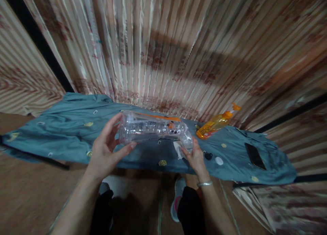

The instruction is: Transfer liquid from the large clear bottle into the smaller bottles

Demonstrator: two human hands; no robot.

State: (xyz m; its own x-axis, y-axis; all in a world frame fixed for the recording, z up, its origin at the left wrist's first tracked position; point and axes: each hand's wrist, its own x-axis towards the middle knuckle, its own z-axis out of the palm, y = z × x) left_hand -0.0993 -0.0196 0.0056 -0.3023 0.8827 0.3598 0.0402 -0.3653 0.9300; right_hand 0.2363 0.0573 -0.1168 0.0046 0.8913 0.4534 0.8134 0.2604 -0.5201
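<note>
Both our left hand [103, 155] and right hand [196, 158] grip the clear bottle [150, 128], long axis lying between them, narrower end rightward; nearer us the surface [74, 136] ends, leaving room beyond the left hand.

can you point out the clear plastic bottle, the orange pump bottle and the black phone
clear plastic bottle [154, 127]: head view, middle of its side
orange pump bottle [213, 126]: head view, middle of its body
black phone [254, 156]: head view, centre of its upper face

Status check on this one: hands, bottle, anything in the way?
Left hand and right hand at opposite ends of clear bottle. Bottle held sideways. Nothing visibly blocking; amber pump bottle off to the right.
</note>
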